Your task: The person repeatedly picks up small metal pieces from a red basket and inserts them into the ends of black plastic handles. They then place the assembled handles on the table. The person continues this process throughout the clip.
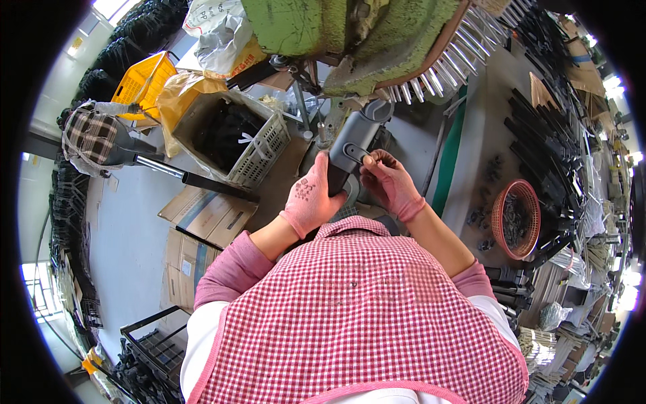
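The part (pixel 367 128) lies between the two gloved hands, its long grey body running up and away from the fingers. The left hand (pixel 311 196) holds its lower end, a finger along the left edge and the thumb just below. The right hand (pixel 390 182) has thumb and fingertip close together at the right end of the oval plate (pixel 354 153); whether they pinch anything small, I cannot tell. Beyond the fingertips looms the green machine (pixel 296 27).
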Available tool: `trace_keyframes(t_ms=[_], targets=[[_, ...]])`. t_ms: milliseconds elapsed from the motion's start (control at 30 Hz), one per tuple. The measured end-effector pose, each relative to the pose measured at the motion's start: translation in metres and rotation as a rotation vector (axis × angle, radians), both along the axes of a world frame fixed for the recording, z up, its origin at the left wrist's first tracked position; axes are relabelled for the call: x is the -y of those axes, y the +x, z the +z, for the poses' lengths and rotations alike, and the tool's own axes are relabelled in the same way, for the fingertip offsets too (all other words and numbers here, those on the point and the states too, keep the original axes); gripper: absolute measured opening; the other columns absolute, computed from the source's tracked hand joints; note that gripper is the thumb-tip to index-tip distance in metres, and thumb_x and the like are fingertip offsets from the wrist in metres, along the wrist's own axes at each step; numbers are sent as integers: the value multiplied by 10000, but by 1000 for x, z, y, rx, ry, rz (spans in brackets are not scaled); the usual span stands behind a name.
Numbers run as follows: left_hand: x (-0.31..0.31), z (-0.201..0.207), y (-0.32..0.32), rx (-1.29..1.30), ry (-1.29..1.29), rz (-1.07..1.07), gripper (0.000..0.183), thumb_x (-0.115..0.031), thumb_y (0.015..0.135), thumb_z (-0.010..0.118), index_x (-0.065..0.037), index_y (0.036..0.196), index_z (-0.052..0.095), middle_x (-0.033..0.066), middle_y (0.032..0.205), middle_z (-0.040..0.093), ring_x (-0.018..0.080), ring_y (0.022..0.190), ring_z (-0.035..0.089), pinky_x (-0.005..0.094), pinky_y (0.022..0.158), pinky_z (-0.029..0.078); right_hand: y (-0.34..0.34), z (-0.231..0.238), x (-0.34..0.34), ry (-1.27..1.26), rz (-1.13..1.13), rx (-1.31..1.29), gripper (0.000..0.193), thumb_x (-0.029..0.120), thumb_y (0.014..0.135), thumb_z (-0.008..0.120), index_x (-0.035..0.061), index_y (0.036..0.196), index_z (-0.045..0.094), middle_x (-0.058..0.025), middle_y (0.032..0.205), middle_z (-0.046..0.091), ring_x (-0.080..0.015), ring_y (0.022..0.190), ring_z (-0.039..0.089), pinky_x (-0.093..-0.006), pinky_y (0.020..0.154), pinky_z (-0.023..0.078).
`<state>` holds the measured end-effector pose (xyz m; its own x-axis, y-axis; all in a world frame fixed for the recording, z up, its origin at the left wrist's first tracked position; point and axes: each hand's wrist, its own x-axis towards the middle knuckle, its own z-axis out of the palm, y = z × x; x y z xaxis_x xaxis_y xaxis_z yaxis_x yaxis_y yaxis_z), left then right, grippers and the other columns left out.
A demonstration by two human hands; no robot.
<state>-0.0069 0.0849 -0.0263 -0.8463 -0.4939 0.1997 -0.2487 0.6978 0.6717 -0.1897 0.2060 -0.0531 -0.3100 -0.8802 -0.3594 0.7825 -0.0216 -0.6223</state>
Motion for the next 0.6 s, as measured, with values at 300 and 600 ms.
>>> trace_keyframes(t_ms=[300,600], targets=[[69,20,-19,149,-234,183,811,-233,787,728,105,1390,306,323,1235,548,432,1071,613,435,886,519,-16,-15,109,-429,22,-37,123,77,950,645,126,1056,605,20,1029,660,-166,1018,638,-392,930,499],[88,43,-23,288,-257,62,766,-290,809,709,98,1335,309,329,1172,568,427,1003,639,441,836,527,-9,-12,114,-231,-67,60,317,81,938,665,115,1228,541,-24,1183,637,-197,1114,604,-437,919,499]])
